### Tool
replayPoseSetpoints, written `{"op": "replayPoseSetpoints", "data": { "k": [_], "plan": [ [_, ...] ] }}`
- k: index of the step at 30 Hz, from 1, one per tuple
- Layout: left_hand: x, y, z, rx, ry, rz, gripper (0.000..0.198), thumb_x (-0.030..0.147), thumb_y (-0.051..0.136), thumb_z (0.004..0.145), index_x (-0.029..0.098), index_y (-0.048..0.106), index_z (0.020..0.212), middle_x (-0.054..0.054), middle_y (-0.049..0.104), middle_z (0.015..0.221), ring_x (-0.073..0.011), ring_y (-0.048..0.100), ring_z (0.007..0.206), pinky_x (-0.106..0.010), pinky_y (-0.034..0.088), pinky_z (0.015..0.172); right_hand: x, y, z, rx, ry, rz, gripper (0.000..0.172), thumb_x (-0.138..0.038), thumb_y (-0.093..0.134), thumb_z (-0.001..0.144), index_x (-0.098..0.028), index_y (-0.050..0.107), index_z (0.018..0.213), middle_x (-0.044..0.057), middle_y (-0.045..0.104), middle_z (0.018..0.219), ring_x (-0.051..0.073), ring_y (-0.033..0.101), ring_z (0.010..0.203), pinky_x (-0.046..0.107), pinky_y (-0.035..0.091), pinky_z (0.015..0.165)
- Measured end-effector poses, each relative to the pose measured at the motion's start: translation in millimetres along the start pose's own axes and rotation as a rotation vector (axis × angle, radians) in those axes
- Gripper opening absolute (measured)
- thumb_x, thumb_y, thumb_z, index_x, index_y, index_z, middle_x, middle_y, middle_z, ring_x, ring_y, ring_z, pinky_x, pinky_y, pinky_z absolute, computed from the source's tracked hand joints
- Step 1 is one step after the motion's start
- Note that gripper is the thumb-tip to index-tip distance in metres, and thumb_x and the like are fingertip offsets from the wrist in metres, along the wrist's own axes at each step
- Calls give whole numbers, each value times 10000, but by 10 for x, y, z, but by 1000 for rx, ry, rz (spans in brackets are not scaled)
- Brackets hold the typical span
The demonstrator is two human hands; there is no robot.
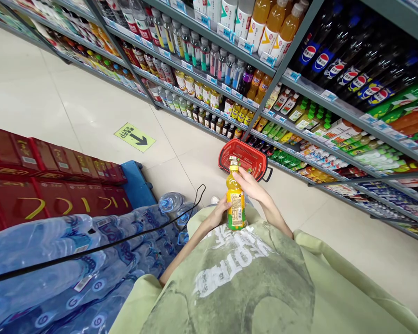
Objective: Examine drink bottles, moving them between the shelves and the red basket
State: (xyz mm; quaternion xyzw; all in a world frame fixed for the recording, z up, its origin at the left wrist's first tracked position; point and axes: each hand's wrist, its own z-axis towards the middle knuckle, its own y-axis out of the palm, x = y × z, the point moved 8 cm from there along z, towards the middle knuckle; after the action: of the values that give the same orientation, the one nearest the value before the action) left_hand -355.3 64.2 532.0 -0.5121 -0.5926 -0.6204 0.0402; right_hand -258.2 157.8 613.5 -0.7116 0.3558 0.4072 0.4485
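Observation:
A juice bottle (pixel 234 211) with yellow-orange contents, a printed label and a green base is upright in front of my shirt. My left hand (pixel 220 211) closes on its lower left side. From the right, my right hand (pixel 249 183) grips it near the neck, just below the yellow cap. Parts of the fingers are hidden behind the bottle. Just beyond my hands is a red shopping basket (pixel 226 150) with a black handle; its contents are mostly hidden by the bottle and my right hand.
Drink shelves (pixel 209 74) run diagonally across the far side. At left, wrapped packs of water bottles (pixel 73 260) and dark red boxes (pixel 66 195) are stacked beside a blue pallet (pixel 135 183). A black cord (pixel 101 248) crosses the packs. A yellow-green arrow sign (pixel 135 137) marks the tiled floor.

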Motion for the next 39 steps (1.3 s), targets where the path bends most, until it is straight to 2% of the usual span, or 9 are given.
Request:
{"op": "replayPoseSetpoints", "data": {
  "k": [6, 14, 20, 25, 34, 39],
  "plan": [
    [46, 56, 15, 10, -7, -16, 631, 606, 697, 836, 166, 631, 1283, -143, 753, 1085, -340, 714, 1035, -480, 549, 952, -81, -25, -2, 5, 6, -71, 352, -540, 489, 1031, -230, 620, 1135, -2, 682, 917, 189, 641, 825, 302, 462, 773],
    [90, 13, 39, 59, -6, 32, 621, 628, 690, 818, 176, 649, 1242, -141, 748, 1089, -344, 706, 1036, -466, 545, 935, -202, -58, 15, 71, 46, -310, 396, -576, 554, 992, -221, 684, 1110, 41, 724, 911, 230, 657, 846, 328, 484, 813],
    [66, -63, 35, 94, -13, 88, 628, 653, 666, 847, 216, 631, 1296, -119, 705, 1263, -345, 647, 1159, -451, 502, 993, -228, -136, 51, 119, 74, -357, 382, -584, 654, 935, -224, 742, 1028, 56, 751, 835, 254, 696, 858, 346, 503, 847],
    [17, -123, 50, 100, -27, 142, 634, 629, 629, 880, 220, 583, 1362, -115, 668, 1344, -353, 610, 1212, -448, 481, 1003, -258, -219, 38, 155, 102, -375, 411, -628, 697, 886, -218, 725, 880, 59, 748, 786, 257, 690, 827, 344, 497, 803],
    [-22, -195, 56, 108, -25, 204, 648, 620, 610, 909, 206, 568, 1406, -117, 665, 1358, -350, 612, 1199, -415, 483, 969, -217, -234, 16, 160, 107, -408, 402, -626, 663, 916, -227, 715, 906, 59, 743, 782, 245, 680, 781, 335, 478, 784],
    [-12, -191, 36, 89, -24, 244, 620, 616, 571, 943, 234, 547, 1431, -102, 656, 1358, -315, 631, 1190, -402, 505, 953, -194, -230, 1, 159, 110, -408, 409, -621, 644, 931, -220, 720, 951, 56, 731, 782, 245, 678, 786, 336, 477, 793]
  ]
}}
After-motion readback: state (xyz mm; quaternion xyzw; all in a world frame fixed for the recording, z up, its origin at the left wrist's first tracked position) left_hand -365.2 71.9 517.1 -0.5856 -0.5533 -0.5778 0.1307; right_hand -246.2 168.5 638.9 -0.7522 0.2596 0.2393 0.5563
